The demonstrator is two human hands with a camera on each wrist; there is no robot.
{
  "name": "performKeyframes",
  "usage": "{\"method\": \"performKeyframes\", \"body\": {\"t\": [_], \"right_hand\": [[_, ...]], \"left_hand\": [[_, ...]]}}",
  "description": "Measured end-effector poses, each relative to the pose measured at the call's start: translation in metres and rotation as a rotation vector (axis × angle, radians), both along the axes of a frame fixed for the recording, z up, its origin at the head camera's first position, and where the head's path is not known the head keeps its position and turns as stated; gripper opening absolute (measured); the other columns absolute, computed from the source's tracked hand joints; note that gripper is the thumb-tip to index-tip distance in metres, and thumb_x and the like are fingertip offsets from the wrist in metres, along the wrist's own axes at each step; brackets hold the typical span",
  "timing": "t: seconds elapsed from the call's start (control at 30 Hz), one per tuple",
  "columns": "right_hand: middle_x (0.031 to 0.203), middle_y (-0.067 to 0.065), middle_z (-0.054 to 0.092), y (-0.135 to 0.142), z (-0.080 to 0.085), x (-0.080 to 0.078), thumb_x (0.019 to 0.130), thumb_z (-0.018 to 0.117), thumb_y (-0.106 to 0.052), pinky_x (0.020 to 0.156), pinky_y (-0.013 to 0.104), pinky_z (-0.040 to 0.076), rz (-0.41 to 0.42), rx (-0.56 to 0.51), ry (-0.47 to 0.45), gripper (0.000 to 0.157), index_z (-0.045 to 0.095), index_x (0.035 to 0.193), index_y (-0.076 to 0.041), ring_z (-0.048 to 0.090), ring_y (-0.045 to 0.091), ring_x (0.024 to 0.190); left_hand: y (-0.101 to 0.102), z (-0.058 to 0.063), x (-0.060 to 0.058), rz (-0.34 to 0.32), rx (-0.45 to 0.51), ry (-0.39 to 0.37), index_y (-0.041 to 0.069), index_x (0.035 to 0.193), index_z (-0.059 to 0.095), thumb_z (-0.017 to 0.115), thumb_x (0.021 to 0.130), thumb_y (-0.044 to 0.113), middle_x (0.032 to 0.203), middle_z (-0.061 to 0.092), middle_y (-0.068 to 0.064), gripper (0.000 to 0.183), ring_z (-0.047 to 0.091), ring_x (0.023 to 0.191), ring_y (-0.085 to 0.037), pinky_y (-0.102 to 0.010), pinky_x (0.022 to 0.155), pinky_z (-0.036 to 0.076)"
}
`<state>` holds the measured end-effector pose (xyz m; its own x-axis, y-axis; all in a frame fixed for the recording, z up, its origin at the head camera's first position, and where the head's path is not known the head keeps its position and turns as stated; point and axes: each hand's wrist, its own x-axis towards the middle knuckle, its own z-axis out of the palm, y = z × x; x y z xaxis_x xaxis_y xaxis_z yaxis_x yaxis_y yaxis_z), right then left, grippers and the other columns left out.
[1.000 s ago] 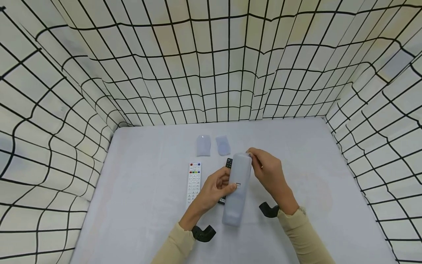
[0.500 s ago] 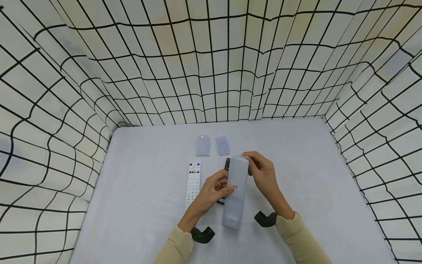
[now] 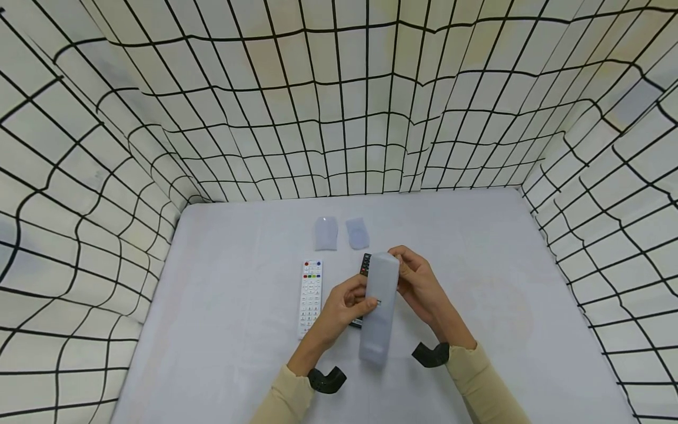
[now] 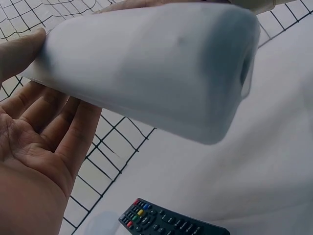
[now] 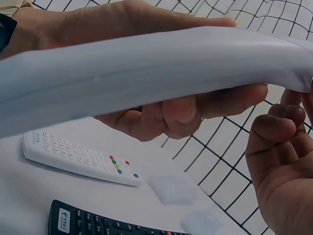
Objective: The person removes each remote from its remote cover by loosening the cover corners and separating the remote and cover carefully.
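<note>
A long, frosted translucent cover with a rounded end slants between both hands above the table. My left hand grips its left side at mid-length, thumb on the face, fingers behind. My right hand pinches the cover's far top corner. In the left wrist view, the near end of the cover shows a slot-like opening. Seen from the right wrist, the cover runs edge-on, its tip between the right fingers. A black remote control lies partly hidden beneath the cover and left hand.
On the left of the black remote lies a white remote control. Two small translucent bluish pieces, one arched and one squarish, lie farther back. Black-gridded white curtains surround the white-covered table.
The right hand and the cover's far end have shifted slightly left and toward the person. The left hand keeps its grip nearly in place.
</note>
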<state>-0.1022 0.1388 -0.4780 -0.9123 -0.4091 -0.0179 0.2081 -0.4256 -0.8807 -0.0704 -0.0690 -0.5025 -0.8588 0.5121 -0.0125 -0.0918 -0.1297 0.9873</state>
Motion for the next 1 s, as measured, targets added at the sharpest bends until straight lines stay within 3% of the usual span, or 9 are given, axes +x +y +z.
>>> {"method": "performKeyframes", "body": {"t": [0.23, 0.43, 0.73, 1.0], "right_hand": [[0.101, -0.007, 0.064, 0.001, -0.002, 0.002, 0.105, 0.045, -0.023, 0.071, 0.021, 0.050, 0.002, -0.019, -0.013, 0.018, 0.061, 0.111, -0.018, 0.061, 0.006, 0.086], [0.101, -0.007, 0.065, -0.002, -0.004, 0.003, 0.105, 0.046, -0.017, 0.073, 0.021, 0.053, 0.017, -0.035, -0.042, 0.018, 0.064, 0.103, -0.017, 0.063, 0.006, 0.087], [0.088, -0.008, 0.063, -0.009, -0.004, 0.004, 0.105, 0.047, -0.017, 0.066, 0.020, 0.052, -0.022, 0.015, -0.060, 0.018, 0.063, 0.097, -0.015, 0.061, 0.004, 0.077], [0.105, -0.005, 0.063, -0.008, -0.005, 0.011, 0.103, 0.052, -0.026, 0.074, 0.020, 0.052, -0.140, 0.051, -0.067, 0.018, 0.062, 0.110, -0.013, 0.061, 0.006, 0.089]], "left_hand": [[0.000, 0.001, 0.001, 0.007, -0.027, -0.002, 0.013, 0.128, 0.057, 0.064, 0.097, 0.025, 0.117, 0.069, -0.015, 0.034, 0.068, 0.104, -0.014, -0.034, 0.086, 0.055], [-0.001, 0.000, 0.000, -0.036, -0.007, 0.016, 0.010, 0.133, 0.056, 0.061, 0.098, 0.020, 0.123, 0.067, -0.020, 0.036, 0.067, 0.107, -0.014, -0.031, 0.089, 0.054], [-0.005, 0.004, -0.001, -0.074, -0.026, 0.041, 0.013, 0.138, 0.054, 0.059, 0.099, 0.023, 0.126, 0.067, -0.018, 0.040, 0.067, 0.109, -0.014, -0.030, 0.089, 0.055], [0.002, 0.004, 0.003, 0.027, -0.152, 0.055, 0.018, 0.134, 0.057, 0.063, 0.097, 0.025, 0.123, 0.070, -0.011, 0.038, 0.069, 0.105, -0.014, -0.028, 0.086, 0.055]]}}
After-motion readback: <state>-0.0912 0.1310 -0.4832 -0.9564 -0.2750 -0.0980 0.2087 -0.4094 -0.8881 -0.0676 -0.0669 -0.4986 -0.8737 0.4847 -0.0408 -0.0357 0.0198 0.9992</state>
